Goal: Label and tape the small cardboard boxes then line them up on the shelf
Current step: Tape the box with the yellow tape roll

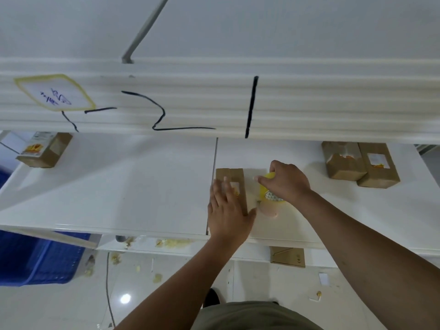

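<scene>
- On the white shelf [119, 186], seen from the head camera looking down, a small cardboard box [232, 177] lies flat near the middle. Its long axis runs from near to far.
- The left hand [228, 210] rests on top of this box with its fingers straight and spread, pressing it down. The hand is blurred and covers the near half of the box.
- The right hand [285, 182] has its fingers curled round a yellow tape roll [267, 194], which sits just right of the box, close to its right long edge.
- The narrow gap between roll and box is blurred, so it cannot be told whether a strip of tape already joins them.
- A pale pink rounded object [269, 211] sits just on the near side of the roll. What it is cannot be told.
- Taping looks like the step in hand. The box lies to the left of the right hand, so the tape would likely be drawn leftward over the box while the left hand steadies it.
- A lone box [45, 150] lies at the far left of the shelf. A pair of boxes [342, 163] lies side by side at the far right.
- An upper shelf edge [309, 108], marked with black lines, crosses above.
- A blue crate [35, 258] stands on the floor at the near left.
</scene>
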